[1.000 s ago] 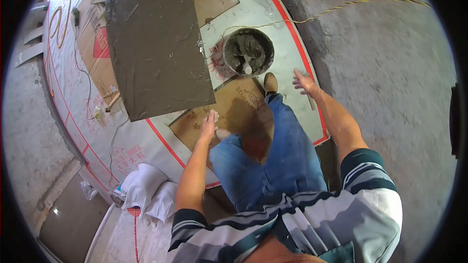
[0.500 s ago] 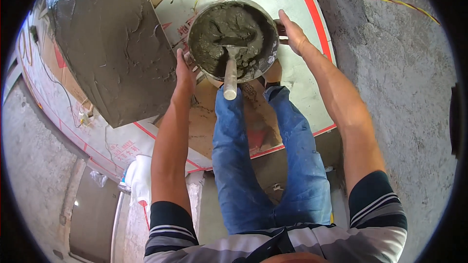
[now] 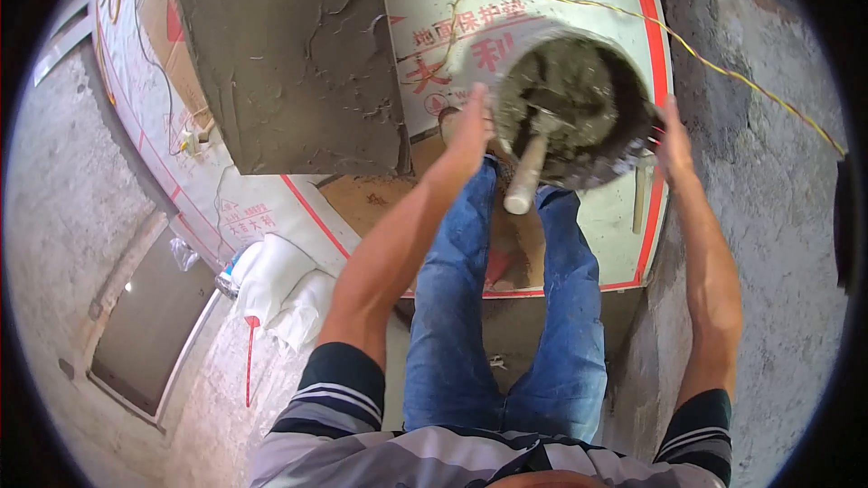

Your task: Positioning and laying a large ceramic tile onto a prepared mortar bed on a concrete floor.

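A round bucket [image 3: 637, 90] of wet grey mortar [image 3: 579, 81] is in front of me, raised between my two hands and slightly blurred by motion. A trowel [image 3: 527, 176] lies in it, its blade in the mortar and its pale handle jutting over the near rim toward me. At the bucket's left side is my left hand [image 3: 474, 129], its fingers partly hidden against the wall. On the opposite side, my right hand [image 3: 673, 146] grips the bucket, thumb pointing up. Left of the bucket is a large board-like block [image 3: 289, 54] coated in ridged grey mortar.
White protective sheeting [image 3: 434, 9] with red lines covers the floor. A yellow twisted wire [image 3: 723, 72] runs across it to the rough grey wall [image 3: 759, 217] on the right. Brown cardboard [image 3: 362, 208] lies by my feet. White sacks [image 3: 280, 285] stand at the lower left.
Both hands have carried the bucket to the right, away from the mortar-coated block, with the trowel still inside. The view has turned, and more printed sheeting shows between block and bucket.
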Action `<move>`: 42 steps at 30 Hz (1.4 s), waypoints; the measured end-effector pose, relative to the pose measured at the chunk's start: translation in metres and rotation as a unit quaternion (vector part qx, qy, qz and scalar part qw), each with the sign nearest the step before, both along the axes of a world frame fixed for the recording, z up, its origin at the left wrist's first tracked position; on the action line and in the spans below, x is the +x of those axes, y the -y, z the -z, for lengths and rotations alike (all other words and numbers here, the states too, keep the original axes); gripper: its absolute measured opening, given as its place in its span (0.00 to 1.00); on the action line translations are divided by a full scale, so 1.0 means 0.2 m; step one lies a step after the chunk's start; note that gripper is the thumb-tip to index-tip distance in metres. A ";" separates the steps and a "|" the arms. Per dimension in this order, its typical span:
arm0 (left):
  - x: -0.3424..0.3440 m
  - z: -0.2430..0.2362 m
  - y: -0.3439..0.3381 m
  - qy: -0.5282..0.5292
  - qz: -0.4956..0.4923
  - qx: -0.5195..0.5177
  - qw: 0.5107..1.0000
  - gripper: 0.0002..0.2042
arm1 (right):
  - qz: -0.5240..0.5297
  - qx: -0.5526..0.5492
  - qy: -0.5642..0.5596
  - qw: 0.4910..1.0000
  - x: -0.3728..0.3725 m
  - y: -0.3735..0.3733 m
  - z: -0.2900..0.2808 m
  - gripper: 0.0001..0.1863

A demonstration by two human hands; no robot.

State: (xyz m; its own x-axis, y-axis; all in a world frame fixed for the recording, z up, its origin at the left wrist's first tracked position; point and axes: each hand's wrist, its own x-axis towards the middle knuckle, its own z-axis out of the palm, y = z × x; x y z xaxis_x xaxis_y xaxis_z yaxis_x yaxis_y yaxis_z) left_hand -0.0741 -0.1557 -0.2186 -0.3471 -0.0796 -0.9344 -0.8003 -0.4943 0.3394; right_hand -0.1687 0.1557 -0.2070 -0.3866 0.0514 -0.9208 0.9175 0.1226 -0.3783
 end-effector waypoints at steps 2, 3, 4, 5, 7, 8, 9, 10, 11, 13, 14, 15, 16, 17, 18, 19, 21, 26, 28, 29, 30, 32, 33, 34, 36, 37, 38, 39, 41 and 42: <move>0.00 0.05 -0.17 0.056 0.062 0.002 0.997 0.30 | 0.008 0.013 0.018 1.000 -0.02 -0.21 0.00 0.42; 0.01 0.04 -0.25 0.032 0.042 -0.015 0.998 0.29 | 0.011 0.024 0.028 0.999 -0.03 -0.21 -0.07 0.42; -0.02 0.04 -0.38 0.002 0.021 -0.019 1.000 0.28 | 0.033 0.029 0.034 0.998 -0.04 -0.31 -0.09 0.42; 0.00 0.12 -0.41 -0.006 0.046 0.005 0.999 0.27 | 0.021 -0.007 0.044 0.999 -0.04 -0.39 -0.06 0.44; 0.01 0.23 -0.46 -0.001 0.079 0.052 0.996 0.30 | 0.019 -0.027 0.035 0.999 0.00 -0.52 0.03 0.45; 0.01 0.23 -0.49 0.009 0.087 0.072 0.994 0.35 | 0.020 -0.040 0.030 0.999 0.02 -0.55 0.06 0.46; 0.00 0.20 -0.56 0.003 0.123 0.035 0.992 0.34 | 0.022 -0.042 0.027 0.999 0.03 -0.59 0.06 0.46; -0.01 0.17 -0.60 -0.039 0.146 0.002 0.988 0.33 | 0.021 -0.003 0.032 0.999 0.04 -0.62 0.07 0.47; -0.03 0.14 -0.63 -0.058 0.166 0.005 0.984 0.32 | 0.020 0.039 0.037 0.998 0.04 -0.66 0.05 0.48; -0.06 0.11 -0.63 -0.083 0.176 0.026 0.981 0.29 | 0.056 0.020 0.046 0.997 0.03 -0.74 0.07 0.46; -0.07 0.09 -0.63 -0.085 0.176 0.025 0.980 0.29 | 0.090 0.008 0.060 0.994 0.03 -0.77 0.05 0.44; -0.08 0.05 -0.61 -0.111 0.214 0.000 0.971 0.29 | 0.089 0.009 0.056 0.994 0.04 -0.78 0.03 0.44; -0.10 0.00 -0.59 -0.140 0.249 -0.024 0.958 0.29 | 0.056 0.077 0.024 0.995 0.03 -0.78 0.00 0.43; -0.09 -0.05 -0.54 -0.155 0.282 -0.059 0.945 0.28 | 0.024 0.145 -0.011 0.989 0.02 -0.78 -0.04 0.42; -0.05 -0.09 -0.48 -0.173 0.311 -0.096 0.930 0.27 | -0.142 0.205 -0.036 0.968 0.02 -0.80 -0.09 0.37; 0.10 -0.04 -0.32 -0.159 0.243 -0.098 0.952 0.26 | -0.304 0.244 -0.067 0.919 -0.01 -0.73 -0.15 0.32; 0.19 -0.24 -0.18 -0.045 0.047 0.016 0.998 0.24 | -0.348 0.334 -0.177 0.858 0.02 -0.50 -0.51 0.21; 0.40 -0.87 0.30 0.031 -0.070 -0.056 0.995 0.19 | -0.382 0.253 -0.298 0.838 -0.01 -0.01 -1.08 0.15; 0.47 -1.03 0.45 0.035 -0.149 -0.059 0.986 0.16 | -0.389 0.212 -0.297 0.846 -0.09 0.22 -1.22 0.15; 0.49 -1.13 0.50 0.036 -0.179 -0.057 0.982 0.16 | -0.419 0.206 -0.298 0.833 -0.13 0.31 -1.26 0.14; 0.55 -1.17 0.55 0.026 -0.192 -0.055 0.980 0.16 | -0.448 0.199 -0.300 0.819 -0.19 0.42 -1.31 0.14; 0.65 -1.21 0.67 0.048 -0.224 -0.059 0.972 0.15 | -0.489 0.177 -0.295 0.801 -0.30 0.66 -1.39 0.14; 0.66 -1.24 0.71 0.043 -0.236 -0.052 0.969 0.15 | -0.487 0.159 -0.300 0.804 -0.33 0.74 -1.42 0.14; 0.68 -1.25 0.75 0.048 -0.238 -0.055 0.968 0.15 | -0.497 0.163 -0.305 0.796 -0.38 0.82 -1.45 0.14; 0.68 -1.31 0.79 0.050 -0.249 -0.049 0.966 0.15 | -0.548 0.177 -0.307 0.758 -0.49 0.99 -1.51 0.15; 0.66 -1.33 0.82 0.051 -0.266 -0.046 0.961 0.15 | -0.557 0.156 -0.296 0.760 -0.54 1.00 -1.46 0.15; 0.68 -1.37 0.84 0.060 -0.286 -0.046 0.955 0.14 | -0.566 0.156 -0.298 0.753 -0.59 1.08 -1.49 0.15; 0.71 -1.40 0.84 0.063 -0.296 -0.038 0.952 0.14 | -0.563 0.151 -0.298 0.756 -0.63 1.17 -1.54 0.15; 0.70 -1.44 0.89 0.052 -0.339 -0.058 0.938 0.12 | -0.547 0.148 -0.291 0.771 -0.69 1.28 -1.62 0.15; 0.70 -1.44 0.91 0.052 -0.352 -0.051 0.933 0.12 | -0.559 0.150 -0.293 0.761 -0.75 1.33 -1.64 0.15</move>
